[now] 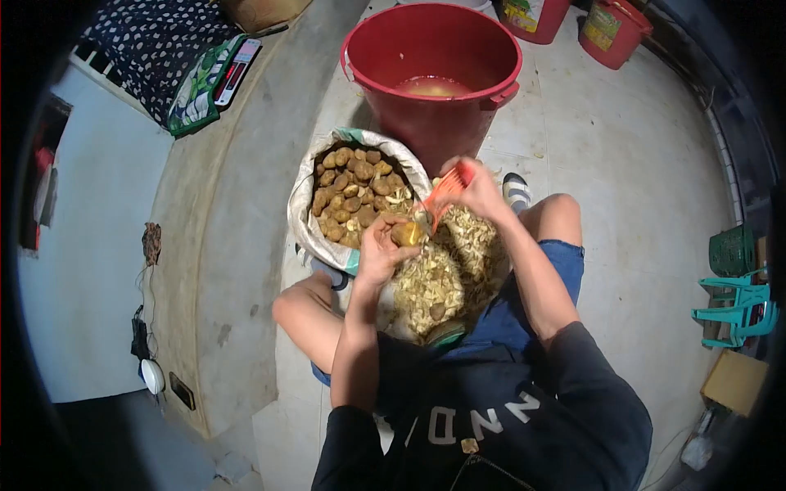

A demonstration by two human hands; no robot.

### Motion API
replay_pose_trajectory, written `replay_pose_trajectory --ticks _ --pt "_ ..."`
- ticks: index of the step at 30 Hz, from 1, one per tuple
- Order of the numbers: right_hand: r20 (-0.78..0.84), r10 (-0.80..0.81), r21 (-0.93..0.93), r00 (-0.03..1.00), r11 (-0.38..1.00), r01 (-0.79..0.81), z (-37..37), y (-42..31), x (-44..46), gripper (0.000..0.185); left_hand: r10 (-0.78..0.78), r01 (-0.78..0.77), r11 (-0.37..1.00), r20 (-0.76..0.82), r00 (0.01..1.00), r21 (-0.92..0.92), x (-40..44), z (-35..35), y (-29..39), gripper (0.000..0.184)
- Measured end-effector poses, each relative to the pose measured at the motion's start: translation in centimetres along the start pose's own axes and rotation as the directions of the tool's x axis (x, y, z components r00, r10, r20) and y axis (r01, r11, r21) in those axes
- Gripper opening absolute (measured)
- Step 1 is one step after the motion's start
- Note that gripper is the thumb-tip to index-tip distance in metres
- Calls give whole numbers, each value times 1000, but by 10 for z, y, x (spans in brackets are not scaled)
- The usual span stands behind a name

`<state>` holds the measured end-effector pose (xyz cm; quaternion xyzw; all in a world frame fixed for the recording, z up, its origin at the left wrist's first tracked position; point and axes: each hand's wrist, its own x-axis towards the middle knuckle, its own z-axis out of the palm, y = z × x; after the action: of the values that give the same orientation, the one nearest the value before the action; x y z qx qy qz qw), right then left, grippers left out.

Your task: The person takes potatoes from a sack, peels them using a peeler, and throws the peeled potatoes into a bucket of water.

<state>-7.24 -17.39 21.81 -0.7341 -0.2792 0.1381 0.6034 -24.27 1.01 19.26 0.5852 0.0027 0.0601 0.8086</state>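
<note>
Pale capitals on the dark shirt point(565, 446) include a D and two Ns; the yellow labels point(602, 27) on the red buckets point(550, 24), toward the floor's point(630, 204) far edge, are too small to read. The left hand point(379, 252), forearm raised, grips a partly peeled potato point(406, 235) over the peelings point(434, 299), near the sack's point(304, 214) right rim. The right hand point(481, 192), arm reaching farther forward, is closed around an orange peeler point(446, 190) just beyond the potato.

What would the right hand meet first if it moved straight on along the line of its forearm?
Probably the outer wall of the red bucket, ahead of the right hand; the gap between is hard to judge.
</note>
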Motion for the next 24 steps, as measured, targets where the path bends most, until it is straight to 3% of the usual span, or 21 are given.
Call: replay_pose_trajectory --ticks 1,2,3,4,6,7,8,10,12,13,14,16,17,18,20,21,22,24 --pt "0 3 6 1000 1000 -3 -4 8 -3 53 -40 31 988 -55 998 -148 -3 2 3 55" --pt "-6 77 158 997 985 -75 -12 14 1 53 -70 38 956 -100 993 -290 2 3 7 56" --pt "2 157 308 988 940 -150 -15 17 5 54 -53 15 948 -112 992 -318 4 2 3 56" --pt "4 160 310 987 938 -153 -7 1 0 54 -57 18 948 -114 992 -317 3 3 0 56" --pt "32 -61 -25 998 998 62 9 -27 -14 48 -26 -3 944 -85 996 -331 5 6 -8 55" --pt "-83 -198 30 977 979 201 8 -10 -5 45 -25 6 938 -48 999 -346 6 5 -10 54" --pt "-115 28 54 993 998 -22 -7 -9 -3 44 -33 15 938 -47 998 -346 4 6 -13 54" --pt "-83 167 292 982 947 -136 -21 -6 3 48 -37 -29 896 -139 990 -443 9 12 -7 53" --pt "-29 -53 302 998 952 60 2 -11 -7 44 27 -65 877 -85 996 -476 10 9 -16 50" --pt "-1 -84 49 996 995 84 7 -22 -14 44 22 -62 868 -87 996 -493 12 15 -14 49" --pt "-2 -85 46 996 995 85 2 -18 -9 44 15 -58 857 -88 996 -511 13 19 -14 48" --pt "-213 94 166 973 984 -59 -7 0 0 44 -2 -55 897 -128 992 -438 9 12 -25 45" --pt "-229 93 222 969 974 -41 -14 7 3 44 17 -87 869 -148 989 -487 9 12 -25 43" --pt "-229 86 222 970 974 -34 -10 2 4 44 34 -120 837 -167 985 -534 12 13 -25 42" --pt "-79 -124 237 989 962 139 7 -12 -8 44 63 -140 837 -161 985 -528 12 15 -26 40" --pt "-63 -130 -64 989 990 126 8 -15 -12 44 38 -135 833 -188 981 -536 13 16 -28 40" --pt "-63 -128 -67 990 990 124 4 -12 -8 44 10 -129 828 -216 976 -546 13 17 -31 42" --pt "-274 65 69 960 996 -48 -4 -3 1 42 -11 -117 828 -224 975 -549 10 10 -35 40"
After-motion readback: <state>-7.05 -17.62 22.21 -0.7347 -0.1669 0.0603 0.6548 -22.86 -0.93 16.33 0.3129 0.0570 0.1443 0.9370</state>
